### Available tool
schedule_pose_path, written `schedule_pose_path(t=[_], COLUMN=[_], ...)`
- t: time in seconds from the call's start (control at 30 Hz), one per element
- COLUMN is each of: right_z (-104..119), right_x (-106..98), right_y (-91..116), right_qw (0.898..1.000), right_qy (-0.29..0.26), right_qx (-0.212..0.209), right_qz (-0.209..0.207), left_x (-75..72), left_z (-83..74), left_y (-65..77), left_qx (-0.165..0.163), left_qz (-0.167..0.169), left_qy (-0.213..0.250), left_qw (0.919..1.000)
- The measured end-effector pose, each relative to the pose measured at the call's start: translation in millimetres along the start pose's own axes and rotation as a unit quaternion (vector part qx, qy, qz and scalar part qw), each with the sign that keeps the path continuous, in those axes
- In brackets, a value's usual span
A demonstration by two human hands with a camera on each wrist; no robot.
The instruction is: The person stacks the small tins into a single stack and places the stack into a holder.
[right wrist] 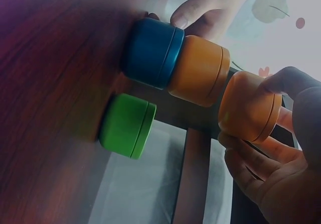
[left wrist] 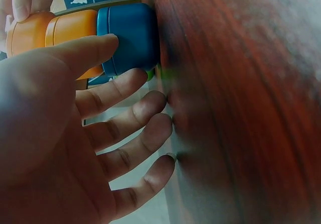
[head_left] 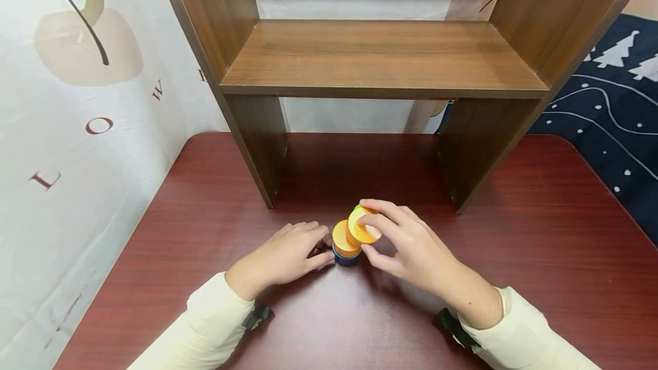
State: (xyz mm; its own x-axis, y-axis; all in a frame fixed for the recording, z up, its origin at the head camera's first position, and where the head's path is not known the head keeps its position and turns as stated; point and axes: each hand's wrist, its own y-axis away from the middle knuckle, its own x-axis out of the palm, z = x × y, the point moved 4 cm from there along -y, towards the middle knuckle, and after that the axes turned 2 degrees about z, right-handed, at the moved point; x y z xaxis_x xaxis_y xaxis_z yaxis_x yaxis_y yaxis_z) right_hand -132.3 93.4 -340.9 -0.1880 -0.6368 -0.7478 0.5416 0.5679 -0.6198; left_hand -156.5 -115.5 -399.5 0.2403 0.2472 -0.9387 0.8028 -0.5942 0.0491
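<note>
Centrally, your right hand [head_left: 411,247] pinches the upper orange jar [right wrist: 246,108] between thumb and fingers, the thumb on the near side. You hold it above and slightly right of the lower orange jar [head_left: 343,237], off-centre from it; whether the two touch cannot be told. The lower orange jar sits upright on the blue jar [left wrist: 131,38], which stands on the worktop [head_left: 205,216]. Your left hand [head_left: 288,253] lies to the left of this stack and grasps nothing: its fingers are extended and spread, their tips at the worktop, the thumb beside the blue jar. Contact between thumb and blue jar is uncertain. On the far side, just beyond the blue jar, the green jar [right wrist: 125,126] stands upright, mostly hidden from your head view. Farther off, the brown shelf [head_left: 382,59] spans the far part of the worktop. A pale cloth [head_left: 67,147] with a red flower and letters hangs at the left; a navy cloth [head_left: 606,107] with white trees, at the right.
</note>
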Motion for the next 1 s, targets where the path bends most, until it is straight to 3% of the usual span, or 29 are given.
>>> schedule_pose_path(t=[1.0], right_z=[3.0], right_x=[6.9], right_y=[1.7], right_qw=[1.0], right_qy=[-0.008], right_qx=[-0.003], right_qz=[0.02], left_x=[-1.0], left_z=[-1.2], left_y=[0.9], left_qx=[0.009], left_qz=[-0.004], left_qy=[-0.003], left_qw=[0.9999])
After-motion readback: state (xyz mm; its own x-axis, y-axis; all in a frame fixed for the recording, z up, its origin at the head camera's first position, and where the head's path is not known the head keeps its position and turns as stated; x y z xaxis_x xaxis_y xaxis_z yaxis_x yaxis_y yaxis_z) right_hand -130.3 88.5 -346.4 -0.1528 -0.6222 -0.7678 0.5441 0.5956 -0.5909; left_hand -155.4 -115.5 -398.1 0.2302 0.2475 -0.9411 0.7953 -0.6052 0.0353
